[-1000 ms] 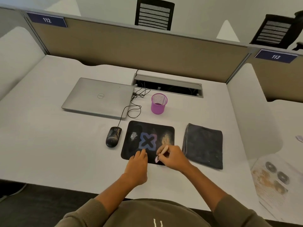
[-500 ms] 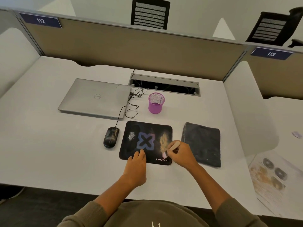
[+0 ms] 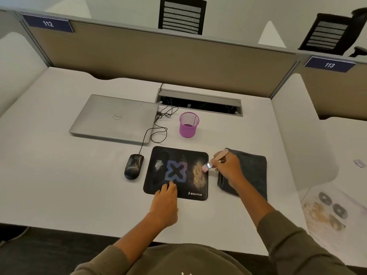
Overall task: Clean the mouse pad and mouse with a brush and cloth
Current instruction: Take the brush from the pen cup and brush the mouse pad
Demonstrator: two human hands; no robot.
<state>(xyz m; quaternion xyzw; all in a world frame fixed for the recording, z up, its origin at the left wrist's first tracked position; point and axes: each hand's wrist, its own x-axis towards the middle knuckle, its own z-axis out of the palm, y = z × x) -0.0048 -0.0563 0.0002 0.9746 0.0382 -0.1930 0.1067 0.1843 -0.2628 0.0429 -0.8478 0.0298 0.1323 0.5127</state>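
Note:
A black mouse pad (image 3: 158, 181) with a blue X lies on the white desk, with tan dust on its right side and a white smudge on its left. My left hand (image 3: 165, 203) presses flat on the pad's near edge. My right hand (image 3: 228, 167) grips a small wooden-handled brush (image 3: 218, 156); its pink bristles touch the pad's right edge beside the tan dust. A dusty black wired mouse (image 3: 134, 166) sits left of the pad. A folded dark cloth (image 3: 252, 171) lies right of the pad, partly under my right hand.
A closed silver laptop (image 3: 115, 118) lies at the back left, the mouse cable looping beside it. A purple mesh cup (image 3: 189, 125) stands behind the pad. An open cable tray (image 3: 200, 102) sits by the partition. Papers (image 3: 327, 211) lie at the far right.
My right hand has carried the brush from the pad's near edge up along its right side to the tan dust. My left hand stays on the pad.

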